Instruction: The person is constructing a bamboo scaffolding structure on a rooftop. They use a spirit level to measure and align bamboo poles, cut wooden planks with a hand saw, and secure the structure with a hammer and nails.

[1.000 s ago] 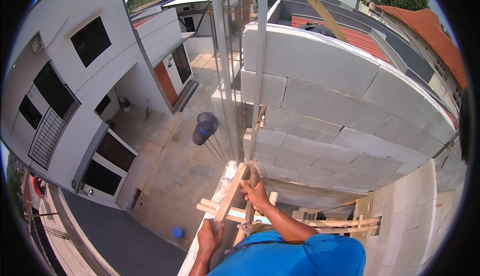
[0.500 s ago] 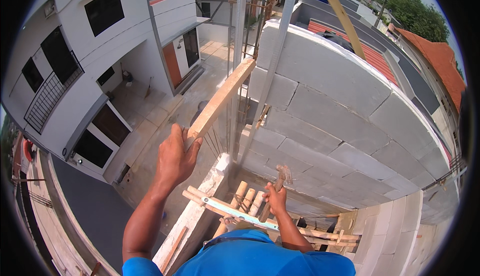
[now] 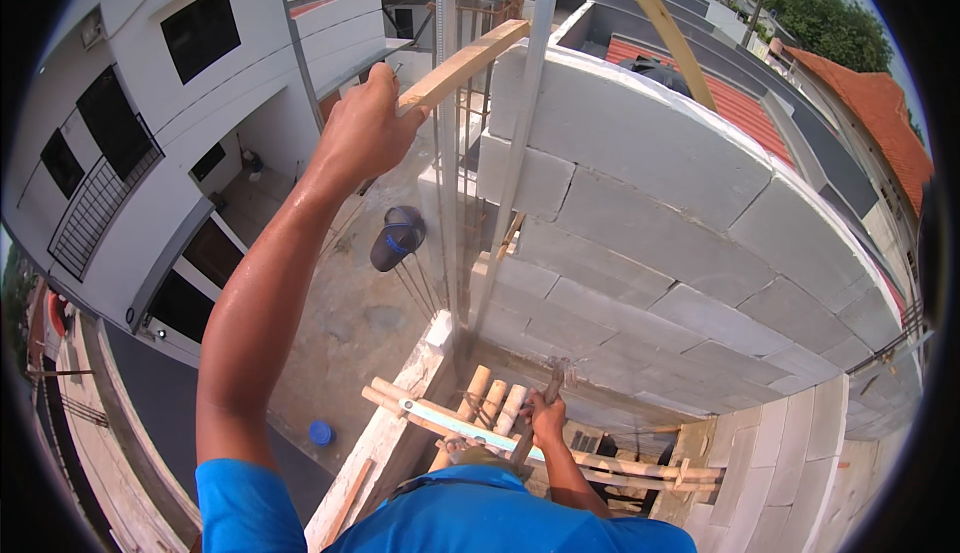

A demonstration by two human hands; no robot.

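High above a courtyard, the left hand (image 3: 365,128) is wrapped around one wooden plank (image 3: 462,65), its long axis rising up-right toward the grey block wall (image 3: 640,213); the right hand (image 3: 545,418), fingers clenched, holds one hammer (image 3: 548,393) low beside the wall.

bright daylight; grey block wall (image 3: 640,203) right of the raised hand, white house with dark windows (image 3: 130,123) left

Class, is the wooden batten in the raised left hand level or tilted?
Tilted: the wooden batten rises from the left hand toward the block wall.
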